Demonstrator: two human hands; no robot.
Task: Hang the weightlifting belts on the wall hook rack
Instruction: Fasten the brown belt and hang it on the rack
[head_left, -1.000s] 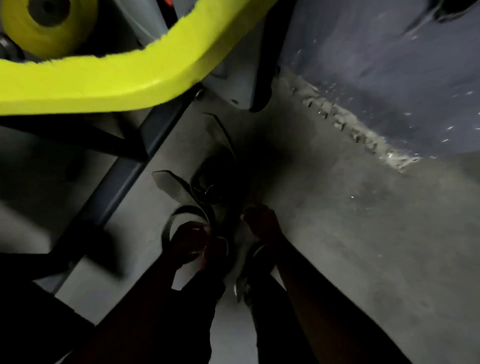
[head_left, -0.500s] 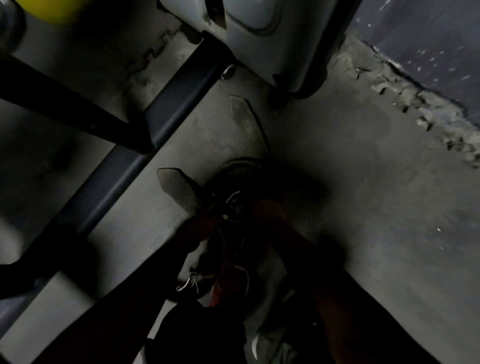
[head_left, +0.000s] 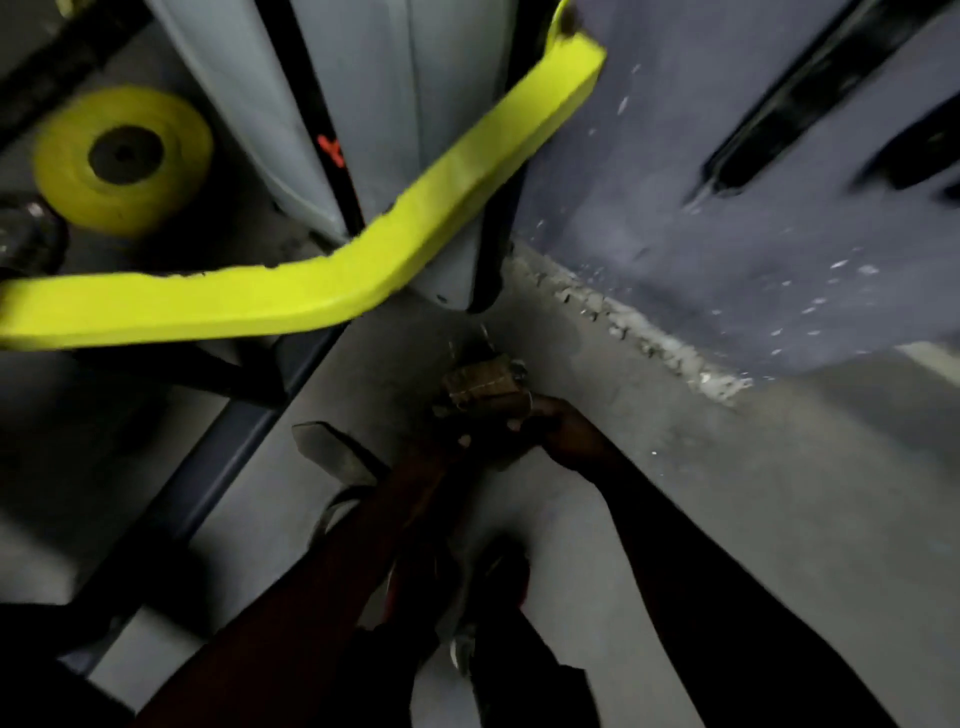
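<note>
— What's under you?
— A grey concrete floor (head_left: 727, 519), with a crumbled edge (head_left: 649, 343) where it meets the wall.
— And on it?
— A dark frame bar (head_left: 218, 467) runs along your left, and your shoe (head_left: 501, 566) stands right of it. A belt tip (head_left: 332, 449) sits near the bar; contact is unclear.

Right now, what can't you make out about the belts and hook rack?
Head view:
Dark shapes on the wall: motion-blurred, cut by the top edge; rack or not, unclear.
Belts: count unclear, bundled in shadow in the right hand.
Left hand grip: too dark.
</note>
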